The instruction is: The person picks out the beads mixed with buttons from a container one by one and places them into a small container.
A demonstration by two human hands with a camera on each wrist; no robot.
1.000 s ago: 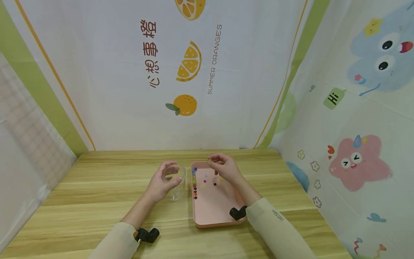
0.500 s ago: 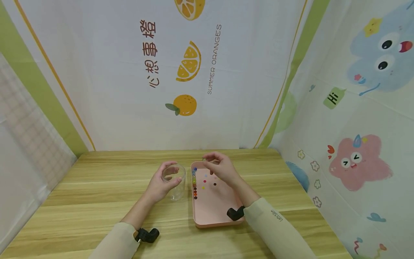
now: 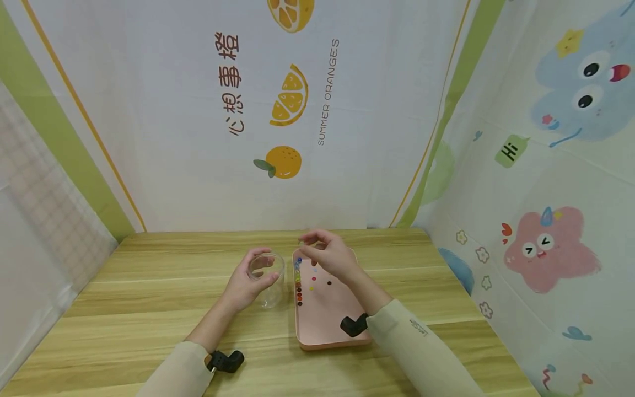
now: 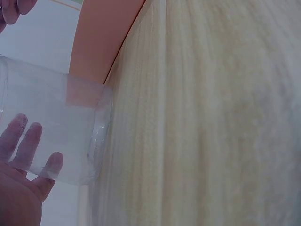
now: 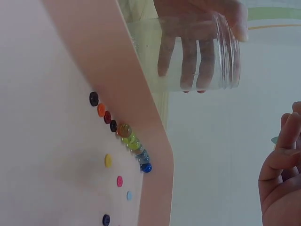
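Observation:
My left hand [image 3: 244, 285] grips a clear plastic jar [image 3: 270, 296] around its upper part; the jar stands upright on the table, mouth up, with nothing visible inside. Immediately right of it lies a pink tray [image 3: 329, 325]. Over the tray's far left corner is my right hand [image 3: 331, 258], its thumb and fingertips pinching a small greenish piece [image 3: 301, 243], too small to tell its kind. Along the tray's left wall run glass marbles [image 5: 134, 143] and dark and orange buttons [image 5: 101, 110]. Looser buttons lie inward: yellow [image 5: 108, 160], pink [image 5: 119, 181], light blue [image 5: 129, 195] and dark [image 5: 106, 220].
The wooden table [image 3: 163, 292] reaches back to a white curtain [image 3: 188, 182] printed with oranges. At the right is another printed curtain [image 3: 496, 187]. A black wrist camera [image 3: 228, 361] sits on the left forearm, another camera [image 3: 353, 325] on the right.
My right hand has moved left across the tray's far end, toward the jar, with the small greenish piece at its fingertips. The left hand and the jar have stayed put.

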